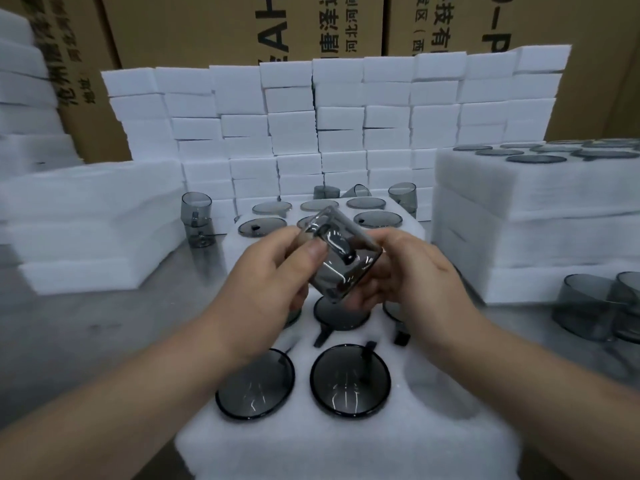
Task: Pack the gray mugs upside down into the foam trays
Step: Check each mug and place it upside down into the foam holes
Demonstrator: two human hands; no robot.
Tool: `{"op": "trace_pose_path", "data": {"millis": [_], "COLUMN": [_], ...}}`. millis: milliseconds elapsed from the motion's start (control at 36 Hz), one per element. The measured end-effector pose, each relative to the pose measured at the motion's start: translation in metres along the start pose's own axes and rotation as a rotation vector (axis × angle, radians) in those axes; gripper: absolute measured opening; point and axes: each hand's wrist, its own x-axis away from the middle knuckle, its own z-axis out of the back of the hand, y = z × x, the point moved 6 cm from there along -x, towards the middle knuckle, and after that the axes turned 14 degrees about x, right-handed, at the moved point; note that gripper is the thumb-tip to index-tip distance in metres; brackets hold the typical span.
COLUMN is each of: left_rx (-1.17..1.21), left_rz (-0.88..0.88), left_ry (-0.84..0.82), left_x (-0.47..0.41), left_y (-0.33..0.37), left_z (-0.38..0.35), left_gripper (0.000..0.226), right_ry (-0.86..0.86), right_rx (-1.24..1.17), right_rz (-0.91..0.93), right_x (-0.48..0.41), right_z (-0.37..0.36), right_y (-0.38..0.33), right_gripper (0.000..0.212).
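Gray mug (341,256), tilted at frame centre above the foam tray (398,441): we grip it with left hand (273,282) and right hand (412,275), fingers curled.

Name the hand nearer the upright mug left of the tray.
Left. The left hand is right of the upright mug; the right hand lies farther right, beyond the held mug.
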Motion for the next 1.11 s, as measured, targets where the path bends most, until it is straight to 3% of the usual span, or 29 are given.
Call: {"op": "trace_pose_path", "data": {"millis": [111, 250, 417, 528, 667, 750, 973, 1111], "left_rx": [0.063, 0.022, -0.103, -0.105, 0.22, 0.247, 0.196, 0.131], "left_rz": [0.0, -0.052, -0.074, 0.055, 0.357, 0.317, 0.226, 0.173], "left_ry": [-0.024, -0.103, -0.115, 0.007, 0.077, 0.077, -0.028, -0.007], "left_x": [0.0, 0.002, 0.004, 0.002, -0.001, 0.003, 0.008, 0.01], "left_y": [-0.003, 0.0, 0.004, 0.001, -0.013, -0.013, -0.01, -0.007], "left_z": [0.003, -0.002, -0.008, -0.006, -0.008, -0.011, -0.015, -0.015], "left_gripper": [0.042, 0.053, 0.034, 0.051, 0.037, 0.051, 0.041, 0.032], "right_ry": [-0.097, -0.155, -0.149, -0.051, 0.043, 0.056, 0.06, 0.055], "right_rx": [-0.005, 0.017, 0.056, 0.089, 0.071, 0.076, 0.131, 0.136], "right_rz": [-0.026, 0.022, 0.057, 0.039, 0.008, 0.009, 0.041, 0.055], "right_x": [-0.002, 0.002, 0.002, -0.001, -0.006, -0.006, -0.006, -0.006], "right_z": [-0.005, -0.011, -0.009, -0.001, 0.006, 0.006, 0.005, 0.006], "right_y": [0.003, -0.001, -0.003, 0.0, 0.004, 0.005, 0.002, 0.002], "right_gripper": [0.058, 0.049, 0.054, 0.047, 0.044, 0.038, 0.03, 0.047]}}
